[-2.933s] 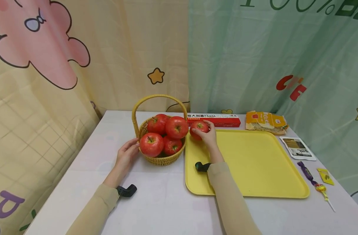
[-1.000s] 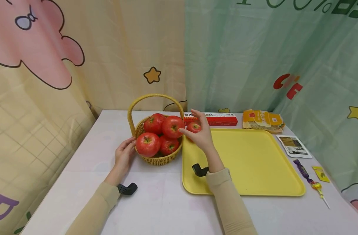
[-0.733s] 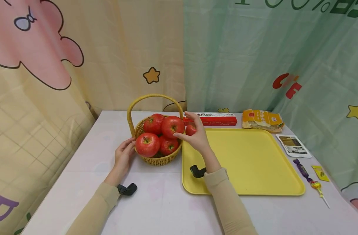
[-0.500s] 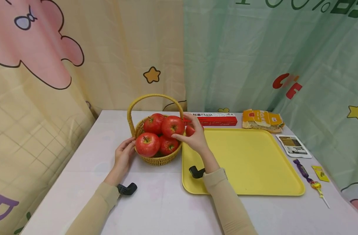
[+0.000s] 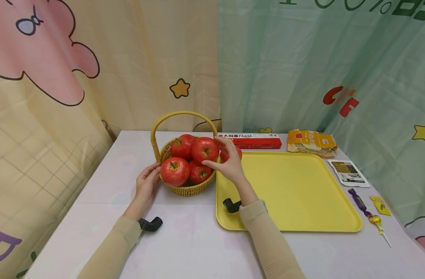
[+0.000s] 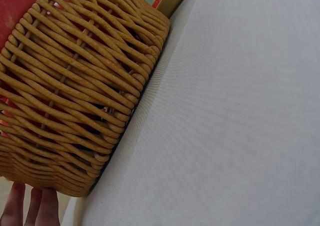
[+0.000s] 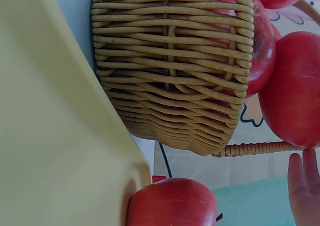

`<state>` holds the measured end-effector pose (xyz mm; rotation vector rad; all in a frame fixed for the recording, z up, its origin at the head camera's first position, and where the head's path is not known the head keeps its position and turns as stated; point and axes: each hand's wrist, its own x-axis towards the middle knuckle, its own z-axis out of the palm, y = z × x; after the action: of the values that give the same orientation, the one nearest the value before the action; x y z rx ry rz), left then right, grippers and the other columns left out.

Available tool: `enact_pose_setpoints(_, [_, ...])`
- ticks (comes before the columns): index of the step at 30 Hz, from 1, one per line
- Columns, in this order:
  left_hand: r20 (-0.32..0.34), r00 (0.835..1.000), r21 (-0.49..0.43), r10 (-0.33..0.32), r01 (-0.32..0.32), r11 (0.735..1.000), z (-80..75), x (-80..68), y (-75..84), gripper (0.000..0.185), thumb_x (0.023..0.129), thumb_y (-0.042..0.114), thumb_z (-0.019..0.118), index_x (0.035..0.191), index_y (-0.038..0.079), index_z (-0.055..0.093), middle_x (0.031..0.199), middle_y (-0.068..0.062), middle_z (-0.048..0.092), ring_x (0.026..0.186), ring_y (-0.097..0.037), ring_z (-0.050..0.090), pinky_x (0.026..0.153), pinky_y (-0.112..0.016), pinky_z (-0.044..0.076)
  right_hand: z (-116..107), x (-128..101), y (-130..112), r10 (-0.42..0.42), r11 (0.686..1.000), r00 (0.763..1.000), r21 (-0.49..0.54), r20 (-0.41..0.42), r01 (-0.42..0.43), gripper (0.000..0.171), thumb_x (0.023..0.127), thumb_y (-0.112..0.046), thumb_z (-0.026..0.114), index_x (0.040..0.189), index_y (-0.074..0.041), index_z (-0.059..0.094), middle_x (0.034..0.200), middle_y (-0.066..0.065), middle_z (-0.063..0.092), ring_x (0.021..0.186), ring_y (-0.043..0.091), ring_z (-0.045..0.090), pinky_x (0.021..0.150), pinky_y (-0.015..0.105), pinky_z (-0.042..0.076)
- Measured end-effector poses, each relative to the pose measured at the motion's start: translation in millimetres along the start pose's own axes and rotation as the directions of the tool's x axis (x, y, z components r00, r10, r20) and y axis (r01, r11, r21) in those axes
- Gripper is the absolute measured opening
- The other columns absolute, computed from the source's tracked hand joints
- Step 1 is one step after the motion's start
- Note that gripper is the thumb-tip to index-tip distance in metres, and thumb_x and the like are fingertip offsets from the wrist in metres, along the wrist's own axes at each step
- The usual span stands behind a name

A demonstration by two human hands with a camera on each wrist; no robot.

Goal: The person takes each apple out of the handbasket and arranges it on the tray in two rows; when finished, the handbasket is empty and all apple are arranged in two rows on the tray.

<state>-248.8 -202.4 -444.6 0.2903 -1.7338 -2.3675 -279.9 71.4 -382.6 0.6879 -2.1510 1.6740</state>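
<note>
A wicker basket (image 5: 188,190) with an arched handle holds several red apples (image 5: 175,171). My left hand (image 5: 147,184) rests against the basket's left side; in the left wrist view its fingers (image 6: 47,206) reach the woven wall with their tips. My right hand (image 5: 231,164) is at the basket's upper right apple (image 5: 204,150), thumb across its lower front and fingers behind its right side. In the right wrist view, straight fingers (image 7: 296,173) have their tips right at that apple. Another apple (image 7: 172,203) sits on the yellow tray, partly hidden behind my right hand in the head view.
The yellow tray (image 5: 296,193) lies right of the basket. Behind it are a red pasta box (image 5: 257,143) and an orange food bag (image 5: 311,142). A white packet (image 5: 349,173), a purple-wrapped candy (image 5: 358,199), a lollipop (image 5: 376,221) and a small yellow packet (image 5: 381,205) line the right side.
My right hand has let go of the apple on the tray and moved left to the basket's upper right apple. My left hand keeps its place at the basket.
</note>
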Motion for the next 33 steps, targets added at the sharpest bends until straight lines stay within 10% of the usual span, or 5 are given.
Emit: enact_pose_setpoints(33, [0.004, 1.000, 0.016, -0.010, 0.010, 1.000, -1.6, 2.0, 0.0, 0.037, 0.093, 0.016, 0.060, 0.128, 0.003, 0.054, 0.125, -0.005, 0.053, 0.102, -0.007, 0.056, 0.084, -0.019, 0.049, 11, -4, 4, 0.016, 0.998, 0.999, -0.060, -0.028, -0.018, 0.074, 0.071, -0.028, 0.083, 0.134, -0.022, 0.044, 0.129, -0.003, 0.042, 0.117, 0.013, 0.040, 0.094, 0.043, 0.044])
